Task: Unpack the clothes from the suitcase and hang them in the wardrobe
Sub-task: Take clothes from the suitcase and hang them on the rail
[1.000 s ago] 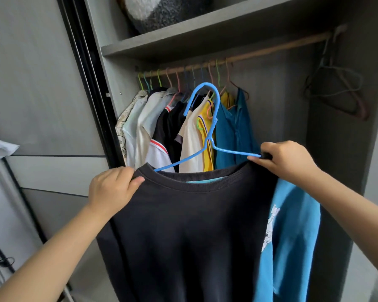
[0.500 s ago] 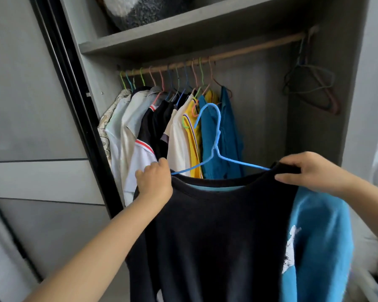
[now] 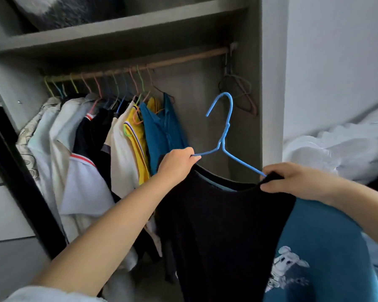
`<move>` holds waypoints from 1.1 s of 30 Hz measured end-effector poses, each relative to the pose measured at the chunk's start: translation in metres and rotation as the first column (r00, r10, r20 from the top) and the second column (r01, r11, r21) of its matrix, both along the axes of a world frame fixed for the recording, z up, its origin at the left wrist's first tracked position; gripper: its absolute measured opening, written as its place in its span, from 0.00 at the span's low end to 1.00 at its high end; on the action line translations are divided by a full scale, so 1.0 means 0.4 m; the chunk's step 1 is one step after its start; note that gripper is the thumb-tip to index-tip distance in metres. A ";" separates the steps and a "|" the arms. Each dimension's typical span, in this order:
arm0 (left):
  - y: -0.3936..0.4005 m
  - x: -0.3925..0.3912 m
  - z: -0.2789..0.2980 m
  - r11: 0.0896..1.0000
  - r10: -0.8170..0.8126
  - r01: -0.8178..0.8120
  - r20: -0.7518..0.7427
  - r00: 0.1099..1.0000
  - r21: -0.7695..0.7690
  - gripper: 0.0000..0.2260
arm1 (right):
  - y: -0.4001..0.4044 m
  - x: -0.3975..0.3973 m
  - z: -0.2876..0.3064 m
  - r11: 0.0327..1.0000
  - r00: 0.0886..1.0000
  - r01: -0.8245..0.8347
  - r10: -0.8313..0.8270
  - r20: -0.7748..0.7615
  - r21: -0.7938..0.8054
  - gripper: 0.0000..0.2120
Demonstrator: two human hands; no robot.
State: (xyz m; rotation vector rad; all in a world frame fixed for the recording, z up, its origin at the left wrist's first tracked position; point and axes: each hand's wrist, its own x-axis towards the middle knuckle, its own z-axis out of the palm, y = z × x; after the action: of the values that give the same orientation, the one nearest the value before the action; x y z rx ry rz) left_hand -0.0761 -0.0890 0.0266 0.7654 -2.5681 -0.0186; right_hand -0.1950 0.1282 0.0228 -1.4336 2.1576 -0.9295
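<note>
A dark shirt [image 3: 223, 225] hangs on a blue hanger [image 3: 224, 136], held up in front of the open wardrobe [image 3: 252, 83], below the rail [image 3: 162, 63]. The left hand [image 3: 176, 164], arm stretched forward, grips the hanger's left shoulder with the collar. The right hand [image 3: 292, 182] pinches the right shoulder and hanger end. A blue garment [image 3: 323, 247] drapes under the right forearm. Hung clothes [image 3: 109, 147] crowd the rail's left side; spare hangers [image 3: 238, 92] dangle at right.
</note>
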 end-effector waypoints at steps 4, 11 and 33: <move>-0.011 -0.030 0.012 0.969 -0.217 0.210 0.044 0.975 0.129 0.21 | 0.002 0.012 0.000 0.968 0.987 0.145 -0.155 -0.034 -0.204 0.11; -0.133 0.050 0.030 1.000 0.007 -0.007 0.087 0.996 0.002 0.23 | -0.121 0.035 0.045 0.906 0.969 0.231 -0.248 -0.003 -0.356 0.09; -0.565 0.004 0.272 0.888 0.389 -0.391 -0.059 0.919 -0.240 0.21 | -0.855 -0.153 0.349 0.892 0.858 0.215 -0.367 -0.358 -0.397 0.14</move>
State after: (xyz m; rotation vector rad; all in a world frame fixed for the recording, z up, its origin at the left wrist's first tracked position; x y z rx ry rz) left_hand -0.0744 -0.3148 0.1353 1.1603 -2.3007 0.4171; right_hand -0.2561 -0.2137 0.1625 -1.6128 2.7049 -1.2534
